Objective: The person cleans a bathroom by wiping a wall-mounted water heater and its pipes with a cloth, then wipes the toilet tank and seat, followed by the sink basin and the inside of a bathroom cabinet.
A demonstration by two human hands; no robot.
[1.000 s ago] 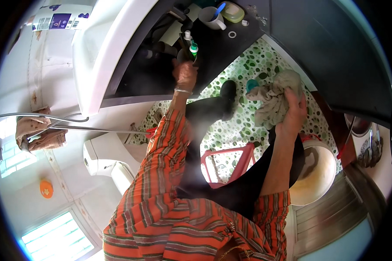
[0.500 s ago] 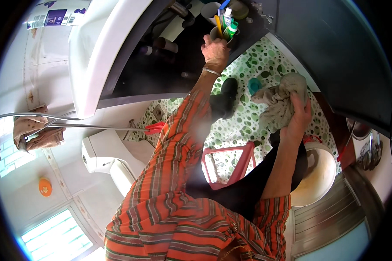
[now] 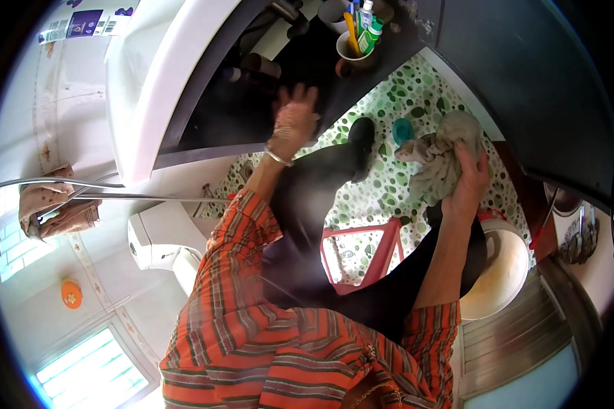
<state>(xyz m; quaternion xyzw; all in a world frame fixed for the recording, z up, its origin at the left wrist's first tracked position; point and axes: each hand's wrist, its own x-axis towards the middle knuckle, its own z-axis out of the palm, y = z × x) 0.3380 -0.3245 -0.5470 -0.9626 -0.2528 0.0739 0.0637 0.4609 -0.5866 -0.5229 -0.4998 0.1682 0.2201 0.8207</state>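
My left hand (image 3: 295, 119), a bracelet at its wrist, is over the dark shelf (image 3: 211, 123) with its fingers spread and nothing in them. It is slightly blurred. Farther back on the shelf stands a white cup (image 3: 348, 52) holding a yellow-handled item (image 3: 351, 31), a green-and-white tube (image 3: 370, 35) and other slim items. A brownish cylindrical container (image 3: 261, 66) sits beyond my left hand. On the right, my right hand (image 3: 469, 178) grips a crumpled grey-beige cloth (image 3: 438, 167) above the pebble-patterned floor (image 3: 416, 88).
A pink stool (image 3: 382, 255) stands between my legs, a pale bucket (image 3: 501, 279) to the right. A turquoise round object (image 3: 402, 131) lies near my shoe. At left are a white basin (image 3: 157, 88), a toilet (image 3: 164, 235) and a metal rail (image 3: 82, 183) with a brown cloth. A dark door (image 3: 525, 88) borders the right.
My left hand has let go of the cup and moved back and to the left over the shelf. The cup now stands by itself. My right hand still holds the cloth, barely moved.
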